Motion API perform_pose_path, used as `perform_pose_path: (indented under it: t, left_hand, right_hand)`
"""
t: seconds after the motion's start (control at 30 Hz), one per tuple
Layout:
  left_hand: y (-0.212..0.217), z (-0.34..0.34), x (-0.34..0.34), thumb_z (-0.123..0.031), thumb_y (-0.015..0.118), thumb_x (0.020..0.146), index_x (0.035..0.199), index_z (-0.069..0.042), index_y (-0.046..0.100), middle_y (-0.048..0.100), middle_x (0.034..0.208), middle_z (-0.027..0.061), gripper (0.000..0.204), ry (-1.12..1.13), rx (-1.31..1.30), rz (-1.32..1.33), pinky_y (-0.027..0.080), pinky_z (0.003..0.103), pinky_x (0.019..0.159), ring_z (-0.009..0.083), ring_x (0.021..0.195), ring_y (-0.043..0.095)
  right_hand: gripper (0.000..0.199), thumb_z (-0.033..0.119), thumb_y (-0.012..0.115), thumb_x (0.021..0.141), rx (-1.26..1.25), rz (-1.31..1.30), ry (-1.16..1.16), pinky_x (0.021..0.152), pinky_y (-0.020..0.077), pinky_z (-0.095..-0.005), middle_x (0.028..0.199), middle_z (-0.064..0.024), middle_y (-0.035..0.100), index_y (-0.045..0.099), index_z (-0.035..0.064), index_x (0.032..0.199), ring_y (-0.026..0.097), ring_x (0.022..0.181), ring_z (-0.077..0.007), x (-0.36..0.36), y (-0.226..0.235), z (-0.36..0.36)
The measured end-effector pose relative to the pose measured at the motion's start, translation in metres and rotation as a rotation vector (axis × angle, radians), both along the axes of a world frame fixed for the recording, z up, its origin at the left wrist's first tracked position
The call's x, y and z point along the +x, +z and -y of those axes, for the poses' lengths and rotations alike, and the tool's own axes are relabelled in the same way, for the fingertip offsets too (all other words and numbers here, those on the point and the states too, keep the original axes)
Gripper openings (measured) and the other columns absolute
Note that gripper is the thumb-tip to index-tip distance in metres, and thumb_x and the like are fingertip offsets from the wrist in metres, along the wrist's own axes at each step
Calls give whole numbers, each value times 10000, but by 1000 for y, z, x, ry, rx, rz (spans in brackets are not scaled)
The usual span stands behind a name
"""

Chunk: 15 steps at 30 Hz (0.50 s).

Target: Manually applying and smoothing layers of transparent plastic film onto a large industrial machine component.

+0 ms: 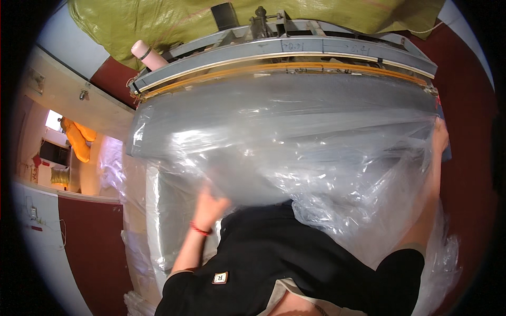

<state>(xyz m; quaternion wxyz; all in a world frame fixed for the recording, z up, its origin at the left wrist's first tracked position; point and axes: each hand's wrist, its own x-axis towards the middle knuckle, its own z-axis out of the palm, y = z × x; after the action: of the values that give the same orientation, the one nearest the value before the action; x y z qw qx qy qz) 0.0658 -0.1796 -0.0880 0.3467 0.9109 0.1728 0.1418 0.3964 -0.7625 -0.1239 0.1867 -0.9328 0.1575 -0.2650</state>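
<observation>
A wide sheet of clear plastic film (316, 126) spreads over the grey bed of a long machine and hangs in shiny wrinkles toward my body. At the right end of the bed, my right hand (440, 136) is closed on the film's edge, and folds run from it across the sheet. My left hand (211, 205), with a red cord at the wrist, is over the film just left of my black shirt. Motion smears its fingers, so whether they grip the film is unclear.
A grey metal beam (295, 46) with orange strips below it crosses the machine's far side. A pink roll (148, 55) stands at its left end, before a yellow-green woven sheet (174, 26). More film hangs at the left, near a doorway (68, 147). Dark red floor (469, 174) lies right.
</observation>
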Motion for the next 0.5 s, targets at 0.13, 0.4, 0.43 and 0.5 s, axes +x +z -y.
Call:
perform_pose_path:
  t: [0.13, 0.4, 0.43, 0.5]
  left_hand:
    - [-51, -58, -11, -138, 506, 833, 902, -35, 529, 554, 807, 3, 126, 158, -601, 102, 418, 256, 694, 104, 744, 505]
    - [135, -235, 27, -104, 542, 828, 820, -32, 535, 497, 685, -39, 72, 286, 90, 679, 379, 162, 552, 42, 613, 448]
    - [155, -248, 31, -73, 569, 809, 808, -25, 535, 480, 673, -50, 58, 269, 255, 658, 364, 151, 549, 32, 612, 432]
    - [184, -290, 31, -18, 606, 757, 815, -18, 547, 529, 724, -19, 82, 225, 559, 607, 405, 207, 601, 85, 656, 482]
  right_hand:
    - [388, 411, 373, 870, 72, 18, 24, 741, 406, -388, 970, -175, 567, 547, 86, 993, 520, 922, -360, 3, 1, -8]
    - [371, 398, 395, 868, 125, 37, 40, 739, 404, -370, 947, -180, 571, 552, 91, 1006, 529, 903, -351, 16, -18, 19]
    - [371, 398, 395, 868, 128, 41, 49, 739, 404, -370, 947, -180, 571, 552, 91, 1006, 529, 903, -351, 18, -14, 11]
    - [370, 396, 391, 870, 42, -96, 33, 736, 400, -370, 955, -186, 564, 555, 89, 997, 521, 906, -355, 19, -4, -8]
